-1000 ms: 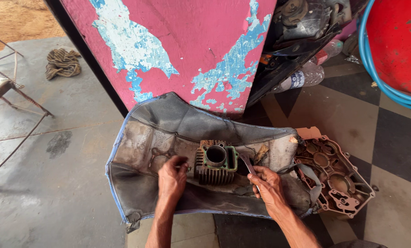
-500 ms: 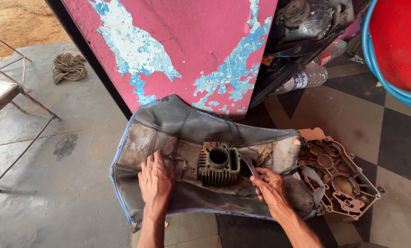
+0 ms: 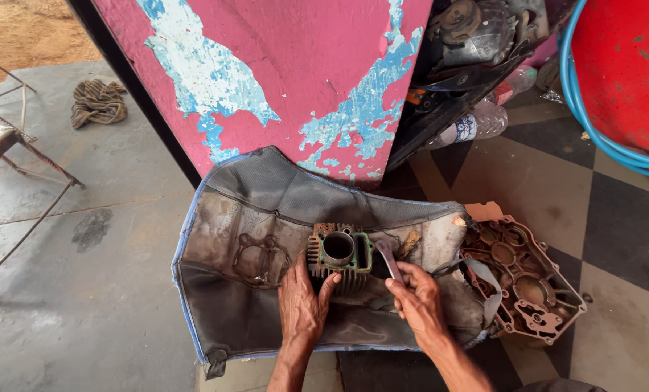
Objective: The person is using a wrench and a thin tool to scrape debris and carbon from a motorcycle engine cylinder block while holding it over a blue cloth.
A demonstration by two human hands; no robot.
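Note:
A finned metal engine cylinder [image 3: 339, 250] with a greenish top face stands on a worn grey seat cover [image 3: 244, 297] spread on the floor. My left hand [image 3: 302, 303] rests against the cylinder's near left side, fingers touching its fins. My right hand [image 3: 416, 301] grips a flat metal scraper [image 3: 389, 259], its blade pointing up toward the cylinder's right edge. A thin gasket outline [image 3: 260, 254] lies on the cover left of the cylinder.
A rusty engine crankcase cover [image 3: 524, 279] lies at the right on the checkered floor. A pink and blue peeling panel [image 3: 281, 80] stands behind. Plastic bottles [image 3: 477, 120], a blue hose [image 3: 593, 123], a rag [image 3: 98, 101] and a metal frame [image 3: 19, 167] surround.
My left hand moved right from the seat cover's left part to the cylinder's near side. My right hand kept the scraper in about the same place.

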